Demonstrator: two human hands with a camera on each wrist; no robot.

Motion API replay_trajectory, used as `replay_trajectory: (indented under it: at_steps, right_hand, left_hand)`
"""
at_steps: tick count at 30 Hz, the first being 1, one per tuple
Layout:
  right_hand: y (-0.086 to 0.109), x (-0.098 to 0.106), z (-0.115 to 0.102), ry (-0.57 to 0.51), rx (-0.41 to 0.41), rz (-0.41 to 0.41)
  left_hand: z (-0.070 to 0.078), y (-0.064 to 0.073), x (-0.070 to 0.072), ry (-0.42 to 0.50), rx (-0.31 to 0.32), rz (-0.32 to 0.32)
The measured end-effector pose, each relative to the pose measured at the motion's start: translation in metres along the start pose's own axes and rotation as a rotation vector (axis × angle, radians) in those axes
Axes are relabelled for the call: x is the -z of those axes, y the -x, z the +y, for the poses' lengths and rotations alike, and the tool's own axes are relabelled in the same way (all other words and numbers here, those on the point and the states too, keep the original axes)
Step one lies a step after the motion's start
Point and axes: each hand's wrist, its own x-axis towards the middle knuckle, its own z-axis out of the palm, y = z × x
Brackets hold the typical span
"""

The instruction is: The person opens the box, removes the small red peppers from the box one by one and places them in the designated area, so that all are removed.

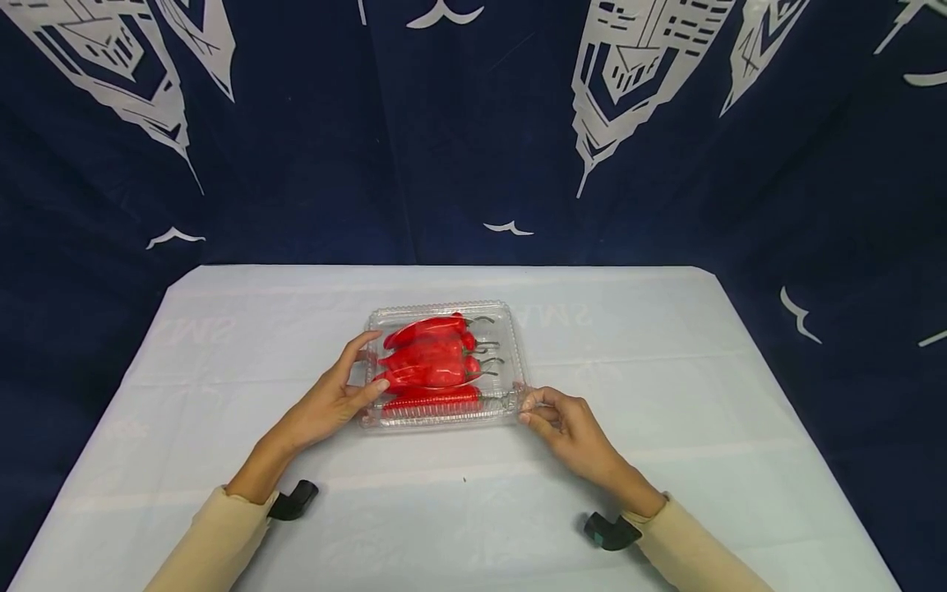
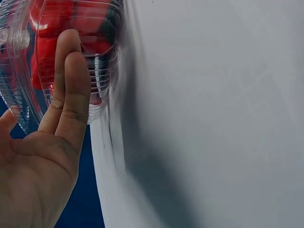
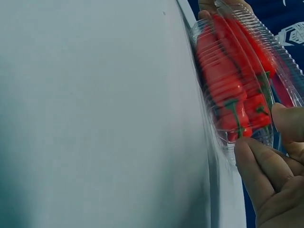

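A clear plastic clamshell box [image 1: 444, 423] lies on the table with several red chili peppers [image 1: 432, 362] inside, their green stems toward the right. My left hand [image 1: 329, 411] holds the left end of the box, with the thumb over the lid. In the left wrist view, two long straight fingers [image 2: 76, 95] of this hand lie along the ridged side wall. At the near right corner my right hand [image 1: 565, 432] pinches the plastic rim between thumb and fingers. The right wrist view has the thumb [image 3: 287, 121] above the rim and the fingertips below it, beside the pepper stems.
The box stands on a white-covered table [image 1: 651, 353] with its far edge behind it. A dark blue cloth [image 1: 473, 148] with white print hangs beyond that edge. Black wrist cameras [image 1: 296, 500] sit at both beige sleeves [image 1: 222, 534].
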Motion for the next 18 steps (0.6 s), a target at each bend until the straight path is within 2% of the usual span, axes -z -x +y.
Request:
replay_trajectory:
  at_steps: [9, 18]
  right_hand:
    - [-0.0006, 0.0020, -0.0002, -0.063, -0.026, -0.021]
    - [-0.0002, 0.0049, 0.0044, -0.182, -0.024, -0.026]
  left_hand:
    - [-0.0010, 0.0011, 0.0030, -0.014, 0.016, 0.017]
    - [-0.0010, 0.0004, 0.0031, -0.020, 0.012, 0.004]
